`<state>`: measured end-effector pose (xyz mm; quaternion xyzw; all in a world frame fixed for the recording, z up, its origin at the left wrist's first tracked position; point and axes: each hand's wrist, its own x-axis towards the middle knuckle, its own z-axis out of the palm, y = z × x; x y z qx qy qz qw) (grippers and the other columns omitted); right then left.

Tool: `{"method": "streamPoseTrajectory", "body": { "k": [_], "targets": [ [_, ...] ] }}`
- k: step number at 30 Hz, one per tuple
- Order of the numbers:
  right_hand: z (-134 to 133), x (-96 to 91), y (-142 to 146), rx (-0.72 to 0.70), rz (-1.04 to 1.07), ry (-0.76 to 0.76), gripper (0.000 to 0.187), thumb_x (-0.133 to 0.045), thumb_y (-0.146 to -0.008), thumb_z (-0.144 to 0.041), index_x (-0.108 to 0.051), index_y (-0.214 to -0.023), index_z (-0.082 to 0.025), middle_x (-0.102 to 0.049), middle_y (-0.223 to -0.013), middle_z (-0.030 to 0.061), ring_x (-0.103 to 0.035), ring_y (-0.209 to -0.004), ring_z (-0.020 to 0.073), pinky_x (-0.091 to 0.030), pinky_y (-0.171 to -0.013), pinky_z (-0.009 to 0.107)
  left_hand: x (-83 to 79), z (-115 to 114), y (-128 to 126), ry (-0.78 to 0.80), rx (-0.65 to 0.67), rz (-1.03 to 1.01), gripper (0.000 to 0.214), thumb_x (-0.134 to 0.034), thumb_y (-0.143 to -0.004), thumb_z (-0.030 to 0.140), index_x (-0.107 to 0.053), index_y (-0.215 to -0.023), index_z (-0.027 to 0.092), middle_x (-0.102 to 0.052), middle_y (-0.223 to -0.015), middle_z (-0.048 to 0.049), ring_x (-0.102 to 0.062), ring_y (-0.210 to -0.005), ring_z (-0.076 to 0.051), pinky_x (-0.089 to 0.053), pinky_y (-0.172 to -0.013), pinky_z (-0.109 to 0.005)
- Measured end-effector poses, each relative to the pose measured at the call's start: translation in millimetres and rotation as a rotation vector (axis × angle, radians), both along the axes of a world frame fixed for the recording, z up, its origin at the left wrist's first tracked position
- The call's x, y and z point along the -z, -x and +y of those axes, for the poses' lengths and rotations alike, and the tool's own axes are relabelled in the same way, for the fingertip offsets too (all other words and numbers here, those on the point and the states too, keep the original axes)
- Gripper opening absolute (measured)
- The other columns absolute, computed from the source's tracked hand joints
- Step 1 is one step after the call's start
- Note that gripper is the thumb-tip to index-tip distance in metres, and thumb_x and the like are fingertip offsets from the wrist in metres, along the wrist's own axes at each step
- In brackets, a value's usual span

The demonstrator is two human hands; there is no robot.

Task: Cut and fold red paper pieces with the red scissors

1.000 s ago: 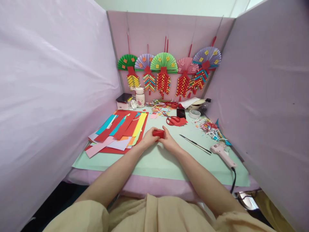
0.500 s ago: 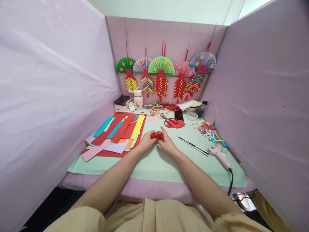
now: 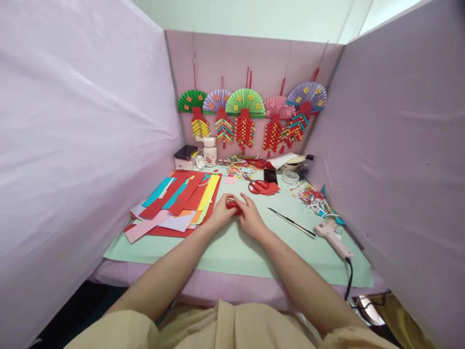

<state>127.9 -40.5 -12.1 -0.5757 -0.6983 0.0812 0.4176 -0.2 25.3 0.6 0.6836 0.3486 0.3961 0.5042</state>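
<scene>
My left hand [image 3: 220, 212] and my right hand [image 3: 249, 216] meet over the pale green mat [image 3: 232, 247], fingers closed round a small piece of red paper [image 3: 232, 205]. Most of the paper is hidden by my fingers; only a short red edge shows between the two hands. A spread of coloured paper sheets [image 3: 174, 201] lies just left of my left hand. Red scissors [image 3: 258, 185] rest on red paper scraps a little beyond my hands.
Long tweezers [image 3: 292, 222] and a pink glue gun [image 3: 332, 237] with a black cord lie to the right. Paper shreds [image 3: 312, 196], a tape roll [image 3: 290, 177], a phone [image 3: 270, 174] and a jar [image 3: 209, 150] sit farther back. Paper fans [image 3: 245, 104] hang on the pink partition.
Both hands have closed further over the red paper, so less of it shows. The view has shifted slightly.
</scene>
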Motion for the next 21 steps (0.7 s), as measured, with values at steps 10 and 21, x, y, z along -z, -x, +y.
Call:
{"method": "streamPoseTrajectory", "body": {
  "k": [10,21],
  "targets": [
    [7,3.5,0,-0.136,0.677,0.273,0.088,-0.055,-0.069,-0.015,-0.018,-0.148,-0.022,-0.042,-0.144,0.0125,-0.045,-0.129,0.0195,-0.035,-0.107,0.039,-3.3,-5,2,-0.18,0.003,0.17,0.019,-0.05,-0.067,0.012,-0.055,-0.084,0.019,-0.064,-0.085,0.0004,-0.059,-0.081,-0.016,-0.046,-0.077,-0.028],
    [15,-20.9,-57,0.224,0.618,0.195,0.017,-0.064,-0.064,-0.03,-0.062,-0.072,-0.015,-0.062,-0.062,-0.0002,-0.056,-0.057,0.0136,-0.047,-0.058,0.026,-3.2,-3,-1,0.004,-0.108,-0.024,0.03,-0.061,-0.069,0.016,-0.049,-0.097,0.018,-0.062,-0.096,-0.005,-0.061,-0.087,-0.015,-0.049,-0.076,-0.028]
  ]
}}
